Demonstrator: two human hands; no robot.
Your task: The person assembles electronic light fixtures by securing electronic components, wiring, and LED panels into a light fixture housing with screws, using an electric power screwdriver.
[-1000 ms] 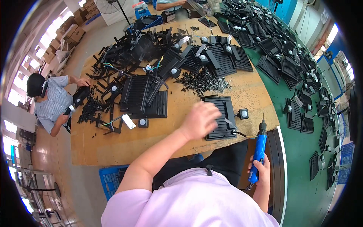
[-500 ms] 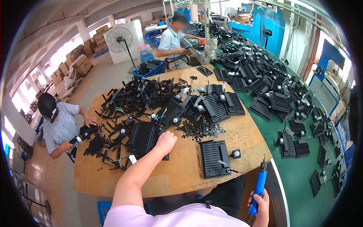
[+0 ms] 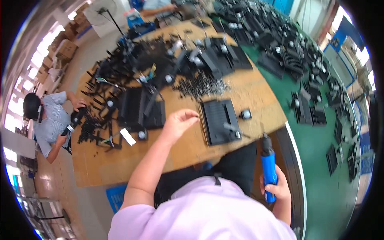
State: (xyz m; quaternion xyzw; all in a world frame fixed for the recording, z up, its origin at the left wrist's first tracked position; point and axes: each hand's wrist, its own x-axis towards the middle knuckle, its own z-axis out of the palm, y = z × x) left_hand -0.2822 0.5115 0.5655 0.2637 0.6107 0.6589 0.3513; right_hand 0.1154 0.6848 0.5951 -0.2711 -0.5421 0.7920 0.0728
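My left hand [image 3: 179,125] hovers over the wooden table, just left of a black finned lamp housing [image 3: 218,120]. Its thumb and fingertips come together in a pinch, and whatever may be between them is too small to make out. A small square sensor head [image 3: 245,114] lies to the right of that housing, with a short cable nearby. At the table's right front corner, my right hand [image 3: 277,185] is wrapped round a blue electric screwdriver [image 3: 269,170], its bit pointing up and away from me.
Loose small black parts [image 3: 196,86] lie beyond the housing. Black brackets [image 3: 120,64] and more housings [image 3: 134,106] crowd the left side of the wooden table [image 3: 180,154]. A green conveyor [image 3: 276,94] full of lamps runs on the right. A co-worker [image 3: 52,116] works at left, another person stands behind.
My left hand has moved from beside the left housing rightward to near the one before me, its fingers now pinched. The screwdriver stays in my right hand. The view has tipped downward.
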